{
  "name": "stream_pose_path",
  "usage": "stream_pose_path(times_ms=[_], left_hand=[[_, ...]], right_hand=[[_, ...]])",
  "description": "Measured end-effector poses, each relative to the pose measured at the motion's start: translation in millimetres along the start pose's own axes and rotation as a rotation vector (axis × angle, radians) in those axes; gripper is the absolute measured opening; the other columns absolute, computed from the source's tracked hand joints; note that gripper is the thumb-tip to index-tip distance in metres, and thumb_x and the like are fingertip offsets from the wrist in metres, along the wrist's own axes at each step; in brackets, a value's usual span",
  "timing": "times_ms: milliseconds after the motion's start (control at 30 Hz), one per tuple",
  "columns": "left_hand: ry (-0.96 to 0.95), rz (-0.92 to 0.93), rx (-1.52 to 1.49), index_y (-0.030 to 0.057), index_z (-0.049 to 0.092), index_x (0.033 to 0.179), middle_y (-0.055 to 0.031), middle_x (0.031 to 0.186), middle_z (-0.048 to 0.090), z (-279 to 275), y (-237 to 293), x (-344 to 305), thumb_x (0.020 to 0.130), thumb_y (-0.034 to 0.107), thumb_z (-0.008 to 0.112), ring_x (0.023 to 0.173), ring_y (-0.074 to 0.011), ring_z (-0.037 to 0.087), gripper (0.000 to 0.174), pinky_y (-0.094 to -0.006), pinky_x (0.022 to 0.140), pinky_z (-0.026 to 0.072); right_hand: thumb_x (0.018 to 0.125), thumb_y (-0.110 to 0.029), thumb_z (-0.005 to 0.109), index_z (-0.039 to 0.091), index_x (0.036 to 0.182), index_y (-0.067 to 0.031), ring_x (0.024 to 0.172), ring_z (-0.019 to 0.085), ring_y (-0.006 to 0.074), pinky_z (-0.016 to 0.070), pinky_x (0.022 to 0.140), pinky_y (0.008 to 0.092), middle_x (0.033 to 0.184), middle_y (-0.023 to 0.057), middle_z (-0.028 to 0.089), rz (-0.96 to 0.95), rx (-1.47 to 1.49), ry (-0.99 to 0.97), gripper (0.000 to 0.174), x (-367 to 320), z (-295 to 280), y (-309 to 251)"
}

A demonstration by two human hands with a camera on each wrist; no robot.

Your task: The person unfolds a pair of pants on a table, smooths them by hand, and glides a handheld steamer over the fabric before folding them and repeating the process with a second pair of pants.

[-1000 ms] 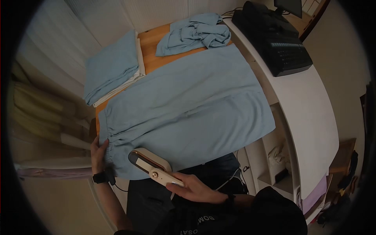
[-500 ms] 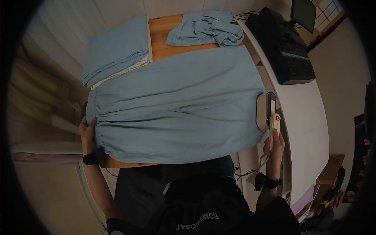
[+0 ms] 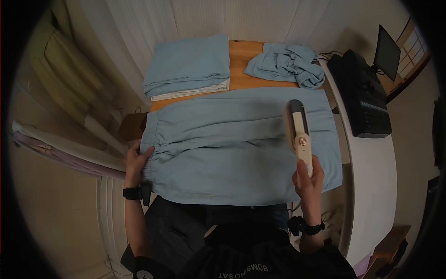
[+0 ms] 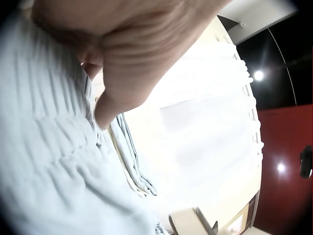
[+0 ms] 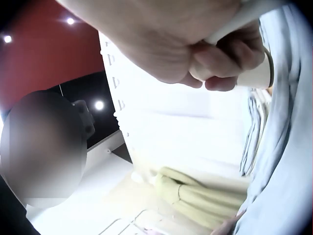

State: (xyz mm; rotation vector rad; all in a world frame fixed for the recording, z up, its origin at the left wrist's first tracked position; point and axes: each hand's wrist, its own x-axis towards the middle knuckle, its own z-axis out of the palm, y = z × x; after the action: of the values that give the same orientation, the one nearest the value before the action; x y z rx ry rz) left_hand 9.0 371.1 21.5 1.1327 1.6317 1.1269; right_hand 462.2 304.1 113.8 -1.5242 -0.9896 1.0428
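A light-blue garment [image 3: 218,162] with a gathered elastic waistband lies spread out, some creases running along it from the waist. At the waistband [image 3: 149,135], my left hand [image 3: 135,160] pinches the edge, thumb on top and the other fingers mostly hidden beneath. The left wrist view shows that hand [image 4: 142,54] beside the gathers. My right hand [image 3: 309,179] grips the handle of a cream handheld steam iron [image 3: 299,132], its head pointing away from me over the right part of the garment. In the right wrist view, curled fingers [image 5: 225,63] wrap the iron's handle.
A folded light-blue stack [image 3: 190,60] with a white layer sits at the back left of the wooden table [image 3: 239,60]. Beside it lies a crumpled light-blue cloth [image 3: 288,65]. A black keyboard-like machine [image 3: 362,97] stands on the white counter [image 3: 371,186] at right. Curtains hang left.
The iron went from near the waistband across to the garment's right end, then came back somewhat left. My left hand stays at the waistband. The head view has shifted.
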Motion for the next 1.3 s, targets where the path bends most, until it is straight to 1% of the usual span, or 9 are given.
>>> stream_pose_path(times_ms=[200,367,733,933,1033,1100,1167,1267,1300], left_hand=[[0.076,-0.082,0.109,-0.005,0.065,0.111,-0.0069,0.097,0.07,-6,-14,31,0.093,0.021,0.072,0.084,-0.0117,0.063,0.033,-0.0267,0.075,0.0494],[0.012,0.012,-0.081,-0.0029,0.067,0.104,-0.003,0.091,0.069,-3,-26,31,0.096,0.021,0.068,0.08,-0.0085,0.061,0.025,-0.0248,0.072,0.0478],[0.003,0.045,-0.222,-0.0024,0.066,0.104,-0.0039,0.098,0.07,-31,-28,30,0.096,0.018,0.066,0.085,-0.0102,0.062,0.022,-0.0256,0.079,0.0487],[0.33,0.136,0.203,-0.0032,0.066,0.103,-0.0029,0.092,0.067,-61,-20,39,0.096,0.024,0.067,0.081,-0.0103,0.058,0.028,-0.0249,0.076,0.0466],[0.247,0.103,0.058,-0.0053,0.066,0.107,-0.0054,0.096,0.069,-57,-5,44,0.095,0.026,0.068,0.084,-0.0125,0.06,0.033,-0.027,0.076,0.0483],[0.179,-0.004,0.273,-0.0076,0.065,0.111,-0.0089,0.1,0.07,-26,32,29,0.094,0.026,0.07,0.087,-0.0137,0.061,0.038,-0.0287,0.077,0.0494],[0.22,0.03,0.512,-0.0094,0.064,0.114,-0.0115,0.104,0.07,-49,-3,56,0.091,0.028,0.074,0.09,-0.0151,0.062,0.044,-0.0302,0.077,0.05],[0.166,0.083,0.249,-0.0089,0.066,0.108,-0.0106,0.099,0.07,-106,-46,84,0.089,0.031,0.076,0.085,-0.0167,0.061,0.045,-0.0318,0.076,0.05],[0.369,0.154,0.364,-0.0088,0.067,0.104,-0.0093,0.096,0.069,-131,-63,97,0.089,0.031,0.076,0.082,-0.0165,0.06,0.043,-0.032,0.075,0.0497]], right_hand=[[0.099,-0.037,0.061,0.061,0.111,0.0019,0.058,0.049,0.0079,0.0401,0.054,0.0263,0.067,0.001,0.054,0.05,0.148,-0.701,0.04,16,177,1],[0.098,-0.043,0.059,0.061,0.104,0.0007,0.057,0.048,0.0086,0.0394,0.053,0.0273,0.066,0.0012,0.054,0.086,0.13,-0.723,0.044,26,234,9],[0.098,-0.046,0.06,0.06,0.115,-0.0048,0.048,0.032,0.0,0.0245,0.043,0.0189,0.069,-0.0047,0.051,0.097,0.065,-0.028,0.044,131,-38,28],[0.099,-0.043,0.059,0.059,0.114,-0.003,0.05,0.035,0.0012,0.025,0.044,0.0194,0.068,-0.0041,0.051,0.05,0.019,0.155,0.043,130,-56,15],[0.098,-0.041,0.061,0.059,0.116,-0.0054,0.052,0.038,0.0011,0.0262,0.045,0.0198,0.068,-0.0045,0.05,0.059,0.086,-0.048,0.039,94,-12,9],[0.097,-0.043,0.062,0.061,0.122,0.0004,0.06,0.048,0.0051,0.038,0.054,0.0251,0.067,-0.0022,0.053,0.046,0.101,-0.313,0.05,68,17,11],[0.098,-0.043,0.061,0.062,0.119,0.0012,0.061,0.049,0.007,0.0399,0.057,0.0261,0.067,-0.0012,0.053,0.101,0.094,-0.557,0.05,51,41,15],[0.098,-0.045,0.06,0.062,0.116,0.0015,0.061,0.049,0.0078,0.0406,0.057,0.0265,0.066,-0.0006,0.053,0.148,0.076,-0.717,0.05,40,57,37],[0.097,-0.045,0.06,0.062,0.114,0.0017,0.061,0.049,0.0081,0.0409,0.057,0.0269,0.066,-0.0003,0.053,0.131,0.05,-0.773,0.05,40,60,44]])
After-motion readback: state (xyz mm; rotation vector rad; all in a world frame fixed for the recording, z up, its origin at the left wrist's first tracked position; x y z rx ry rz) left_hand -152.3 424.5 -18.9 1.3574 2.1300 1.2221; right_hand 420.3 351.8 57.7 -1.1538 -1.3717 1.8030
